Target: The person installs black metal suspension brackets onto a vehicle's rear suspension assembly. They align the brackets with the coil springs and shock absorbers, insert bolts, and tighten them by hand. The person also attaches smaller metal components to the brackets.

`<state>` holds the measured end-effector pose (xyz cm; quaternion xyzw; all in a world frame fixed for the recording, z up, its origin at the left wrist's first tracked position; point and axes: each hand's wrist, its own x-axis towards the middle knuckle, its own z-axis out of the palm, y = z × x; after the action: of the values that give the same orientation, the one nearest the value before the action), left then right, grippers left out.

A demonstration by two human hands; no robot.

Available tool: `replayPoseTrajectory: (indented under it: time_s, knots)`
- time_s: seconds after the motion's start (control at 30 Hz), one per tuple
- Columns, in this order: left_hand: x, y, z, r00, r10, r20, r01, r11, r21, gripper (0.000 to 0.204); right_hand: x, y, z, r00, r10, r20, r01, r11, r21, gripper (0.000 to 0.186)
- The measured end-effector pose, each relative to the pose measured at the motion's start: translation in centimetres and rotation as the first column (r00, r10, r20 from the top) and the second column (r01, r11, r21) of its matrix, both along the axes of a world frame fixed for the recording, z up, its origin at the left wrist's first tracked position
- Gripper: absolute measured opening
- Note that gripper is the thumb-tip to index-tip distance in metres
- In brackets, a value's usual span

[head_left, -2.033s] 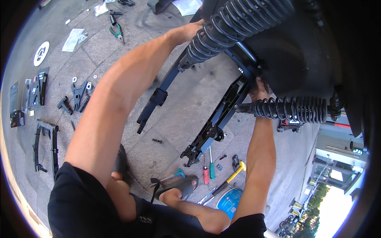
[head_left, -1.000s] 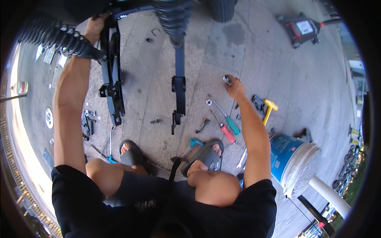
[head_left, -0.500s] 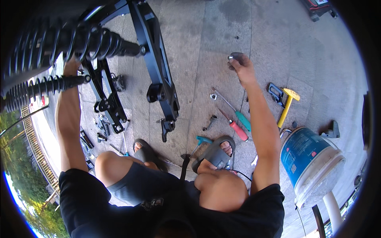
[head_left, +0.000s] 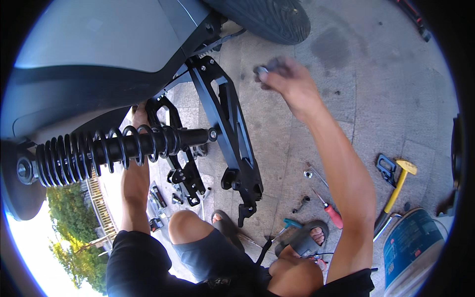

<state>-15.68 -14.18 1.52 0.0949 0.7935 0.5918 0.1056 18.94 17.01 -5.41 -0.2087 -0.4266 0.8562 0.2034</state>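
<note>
The fingers of my right hand (head_left: 299, 91) are bent in tight, with the thumb pressed on a small shiny metal piece (head_left: 263, 71). The piece is silver on top, with something dark by it, but it is too blurry for me to tell its real shape. It is up in the air over the gray stone ground (head_left: 307, 133), well apart from the big black metal frame (head_left: 207, 101). My left hand (head_left: 141, 115) is up by that frame's far side, partly behind the spring, and I cannot tell if its fingers are gripping or loose. The frame is smooth and mostly clean, with two long legs that slant down, long holes cut through them, and silver bolts near the top of the closer leg. The lower end of that leg has a round lug and a little hook shape. A fat black spring (head_left: 114, 148) lies across in front of my left arm, with its coils wound around a dark tube and a ring at its tip that sits over the closer leg. Above is a big gray and black body panel (head_left: 99, 39), and next to it a black tire (head_left: 269, 20). Lower down on the ground I see a silver ring (head_left: 308, 173), a red screwdriver (head_left: 334, 218), a blue-green handled tool (head_left: 292, 223), a yellow hammer (head_left: 393, 195) and a blue bucket (head_left: 413, 237).
</note>
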Motion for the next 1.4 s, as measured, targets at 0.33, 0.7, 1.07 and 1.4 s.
replayPoseTrajectory:
  time_s: [0.33, 0.7, 1.07, 1.4]
  knots:
    - [-1.9, -2.0, 0.3, 0.912, -0.338, 0.233, 0.310, 0.939, 0.148, 0.027, -9.5, -0.6, 3.5, 0.957, -0.276, -0.094, 0.291, 0.929, 0.231, 0.037]
    - [-2.2, -2.2, 1.0, 0.914, -0.346, 0.211, 0.324, 0.937, 0.132, 0.023, -11.3, 1.0, 4.1, 0.835, -0.466, -0.291, 0.547, 0.650, 0.528, 0.022]
    - [-4.7, -2.7, 0.2, 0.942, -0.246, 0.227, 0.250, 0.968, 0.012, 0.039, -11.9, 0.7, 3.7, 0.847, -0.495, -0.193, 0.508, 0.650, 0.565, 0.028]
    - [-3.0, -3.1, 0.0, 0.923, -0.337, 0.186, 0.338, 0.941, 0.025, 0.039, -12.9, -0.4, 4.4, 0.830, -0.518, -0.207, 0.539, 0.649, 0.536, 0.025]
